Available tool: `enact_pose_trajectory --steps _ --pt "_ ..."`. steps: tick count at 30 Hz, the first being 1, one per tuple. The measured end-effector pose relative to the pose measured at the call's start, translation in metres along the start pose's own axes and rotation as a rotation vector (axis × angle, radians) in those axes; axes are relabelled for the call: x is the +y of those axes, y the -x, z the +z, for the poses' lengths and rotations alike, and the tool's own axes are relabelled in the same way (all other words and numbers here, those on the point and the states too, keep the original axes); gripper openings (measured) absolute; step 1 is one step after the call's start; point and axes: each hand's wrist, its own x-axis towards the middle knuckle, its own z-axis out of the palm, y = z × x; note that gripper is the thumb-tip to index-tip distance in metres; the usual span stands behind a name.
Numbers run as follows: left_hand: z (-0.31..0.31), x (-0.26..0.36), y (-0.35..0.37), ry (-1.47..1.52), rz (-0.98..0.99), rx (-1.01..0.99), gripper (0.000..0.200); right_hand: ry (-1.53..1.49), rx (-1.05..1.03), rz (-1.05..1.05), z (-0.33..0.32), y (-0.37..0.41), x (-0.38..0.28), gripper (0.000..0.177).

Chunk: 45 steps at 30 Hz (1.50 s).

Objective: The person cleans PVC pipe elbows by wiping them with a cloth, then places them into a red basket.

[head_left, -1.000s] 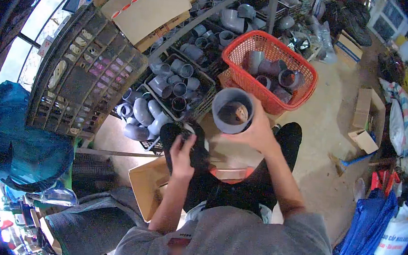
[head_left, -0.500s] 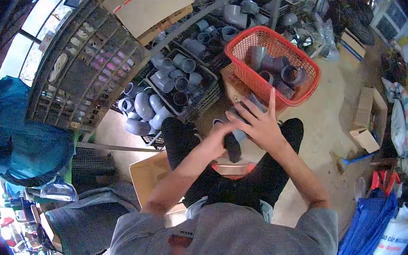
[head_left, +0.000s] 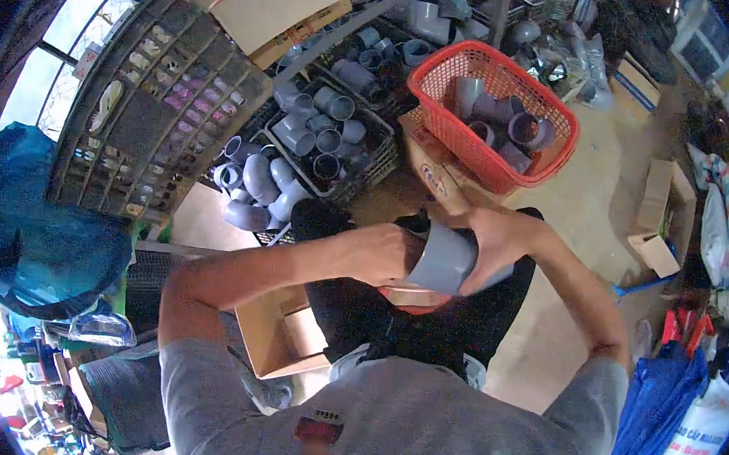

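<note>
A grey pipe fitting [head_left: 445, 259] is held above my lap, between both hands. My right hand [head_left: 502, 240] wraps round its right side. At its left end is my left hand [head_left: 386, 254], with its fingers closed by the opening; a dark cloth-like piece shows there, and the fingertips are partly hidden. Beyond my hands stands a red plastic basket [head_left: 432, 95] with several grey fittings inside. To its left, a black crate [head_left: 368, 171] holds more grey fittings.
An open cardboard box [head_left: 272, 341] is by my left leg. Elbow fittings [head_left: 257, 185] lie beside the black crate. A large dark crate [head_left: 140, 113] stands at the left. Another cardboard box [head_left: 662, 210] and a blue bag [head_left: 656, 409] are at the right.
My hands have moved apart and the grey fitting is now clearly visible between them. My left arm has swung outward. My right hand, fingers spread before, now curves round the fitting.
</note>
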Motion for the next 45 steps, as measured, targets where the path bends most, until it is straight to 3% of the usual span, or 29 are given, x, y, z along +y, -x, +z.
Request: enact_pose_trajectory --steps 2,4,5,9,11,12,13,14,16,17,18,19,20,22,24,26,27,29,30,31,32,34,36,38,39,40,42,43,45 --pt "-0.009 -0.002 -0.006 0.134 0.315 0.233 0.022 -0.144 -0.074 0.017 0.010 0.006 0.025 0.105" --pt "-0.019 0.001 -0.006 0.097 0.303 0.264 0.021 -1.339 -0.068 0.171 0.028 0.019 0.040 0.105" --pt "-0.022 0.004 -0.007 0.063 0.287 0.291 0.020 -1.343 -0.060 0.177 0.043 0.021 0.051 0.105" --pt "-0.022 0.012 -0.010 0.218 0.168 0.305 0.025 -1.318 0.057 0.200 0.106 0.006 0.122 0.097" --pt "-0.013 0.023 -0.004 0.795 -0.059 0.331 0.033 -1.296 0.112 0.203 0.111 -0.001 0.142 0.094" --pt "-0.008 0.020 0.000 0.795 -0.059 0.331 0.033 -0.984 0.027 0.121 0.090 -0.004 0.114 0.092" --pt "-0.001 0.017 0.004 0.981 -0.122 0.103 0.036 -0.670 -0.058 0.040 0.061 -0.008 0.070 0.090" --pt "0.005 0.014 0.007 1.157 -0.184 -0.132 0.040 -0.669 -0.061 0.041 0.045 -0.011 0.041 0.090" --pt "0.014 0.012 0.008 1.194 -0.180 -0.224 0.049 -0.069 -0.152 0.140 0.024 -0.015 0.001 0.088" --pt "0.018 0.009 0.013 1.155 -0.330 -0.163 0.056 -0.065 -0.151 0.147 0.019 -0.015 -0.004 0.088" --pt "0.015 0.006 0.018 1.111 -0.479 -0.098 0.062 0.018 0.010 -0.005 0.015 -0.015 -0.007 0.088" --pt "0.002 0.003 0.024 1.119 -0.548 0.069 0.074 0.101 0.168 -0.162 0.010 -0.017 -0.008 0.088" --pt "0.006 -0.001 0.032 1.128 -0.713 0.290 0.076 0.107 0.164 -0.163 0.002 -0.017 -0.005 0.088" --pt "0.009 -0.008 0.053 1.652 -0.878 0.815 0.058 0.418 0.314 0.260 -0.021 -0.017 0.009 0.094" --pt "0.018 -0.018 0.074 1.777 -0.832 1.215 0.041 0.491 0.592 0.355 -0.049 -0.019 0.025 0.097" --pt "0.045 -0.031 0.094 1.755 -0.753 1.407 0.038 0.466 0.680 0.571 -0.079 -0.029 0.077 0.107" --pt "0.058 -0.032 0.095 1.752 -0.746 1.417 0.038 0.474 0.680 0.565 -0.089 -0.038 0.100 0.107" --pt "0.094 -0.031 0.099 1.724 -1.061 1.543 0.036 0.441 0.785 0.792 -0.101 -0.058 0.147 0.114" --pt "0.162 -0.046 0.110 1.379 -1.023 1.402 0.042 0.445 0.784 0.783 -0.100 -0.068 0.177 0.114" --pt "0.178 -0.039 0.105 1.542 -1.148 1.385 0.047 0.601 0.876 0.709 -0.099 -0.079 0.209 0.112" --pt "0.147 -0.019 0.085 1.855 -1.165 1.449 0.050 0.756 0.966 0.629 -0.098 -0.091 0.231 0.111" --pt "0.162 -0.009 0.071 1.941 -1.110 1.292 0.039 0.746 0.928 0.687 -0.098 -0.113 0.250 0.106" --pt "0.171 0.001 0.055 1.888 -1.064 1.284 0.033 0.732 0.886 0.744 -0.103 -0.135 0.276 0.102" --pt "0.181 -0.003 0.047 1.939 -1.044 1.293 0.033 0.346 0.939 0.561 -0.115 -0.156 0.309 0.076" --pt "0.186 -0.001 0.047 1.994 -1.018 1.293 0.032 0.348 1.058 0.529 -0.114 -0.162 0.288 0.048" --pt "0.183 0.005 0.046 1.992 -1.044 1.312 0.032 0.334 1.038 0.518 -0.110 -0.165 0.271 0.048" --pt "0.163 0.007 0.043 1.890 -1.059 1.394 0.032 0.247 1.295 0.106 -0.104 -0.168 0.233 0.035" --pt "0.161 -0.003 0.048 2.130 -1.092 1.354 0.032 0.171 1.303 0.044 -0.089 -0.166 0.207 0.032" --pt "0.156 -0.013 0.049 2.144 -1.123 1.363 0.035 -0.122 1.196 -0.059 -0.041 -0.158 0.154 0.029"
